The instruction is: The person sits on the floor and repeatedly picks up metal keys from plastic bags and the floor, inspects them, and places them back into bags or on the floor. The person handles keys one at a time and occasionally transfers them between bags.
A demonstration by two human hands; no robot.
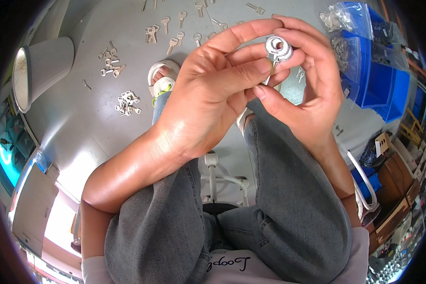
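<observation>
1. Head view: loose keys (173,43) lie scattered over the far part of the grey floor (92,123); a heap (128,103) and a looser cluster (111,61) lie farther left.
2. At the far left is a pale cylinder (52,64); blue bins (383,94) and clear plastic bags (338,21) crowd the far right.
3. Both hands block part of the floor beyond them, while a pale sandal (163,85) shows past the left wrist.
4. The silvery key (271,49) is held up right of centre, between the hands.
5. The left hand (215,83) is clamped on it, thumb across its neck, hiding some of the blade. The right hand (324,90) curls around it from the right; I cannot tell whether it grips too.
6. The key has a round, holed head with a ridged rim. A second edge shows behind; whether keys are stacked is unclear.
7. Its metal shines; the jeans (307,199) are woven grey denim, the plastic bags crinkled, the bins smooth and boxy.
</observation>
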